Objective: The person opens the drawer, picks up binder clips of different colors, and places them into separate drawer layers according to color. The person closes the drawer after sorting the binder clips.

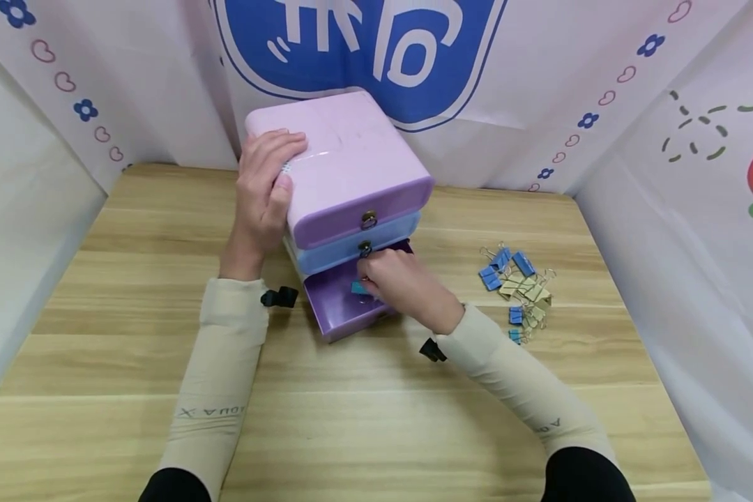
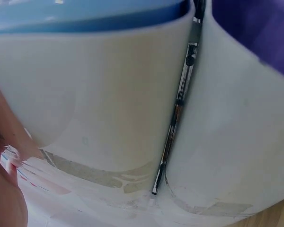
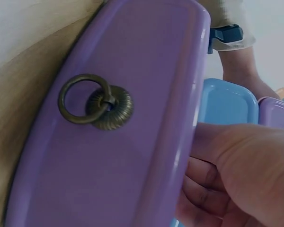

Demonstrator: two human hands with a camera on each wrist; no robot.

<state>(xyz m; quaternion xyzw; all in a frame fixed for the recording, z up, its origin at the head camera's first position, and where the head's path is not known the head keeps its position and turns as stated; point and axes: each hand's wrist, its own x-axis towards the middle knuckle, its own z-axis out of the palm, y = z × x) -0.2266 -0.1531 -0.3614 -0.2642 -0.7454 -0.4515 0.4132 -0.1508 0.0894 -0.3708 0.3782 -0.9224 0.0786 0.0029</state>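
A small drawer cabinet (image 1: pixel 358 157) with a light pink-purple top stands on the table, its lowest purple drawer (image 1: pixel 335 310) pulled out. My left hand (image 1: pixel 263 181) rests on the cabinet's upper left edge, fingers lying over the top; in the left wrist view only part of this hand (image 2: pixel 7 198) shows beside the white side wall. Over the drawer, my right hand (image 1: pixel 408 286) has its fingers curled at a blue binder clip (image 1: pixel 358 287), mostly covered by the hand. Seen from the right wrist, those curled fingers (image 3: pixel 206 189) are behind the drawer front with its ring pull (image 3: pixel 85 99).
To the right on the wooden table (image 1: pixel 326 432) lies a loose pile of blue binder clips (image 1: pixel 500 258) and yellow binder clips (image 1: pixel 527 287). Above the open drawer are a closed blue drawer (image 1: pixel 332 254) and a closed purple drawer (image 1: pixel 326 226). A printed cloth (image 1: pixel 496 153) hangs behind the cabinet.
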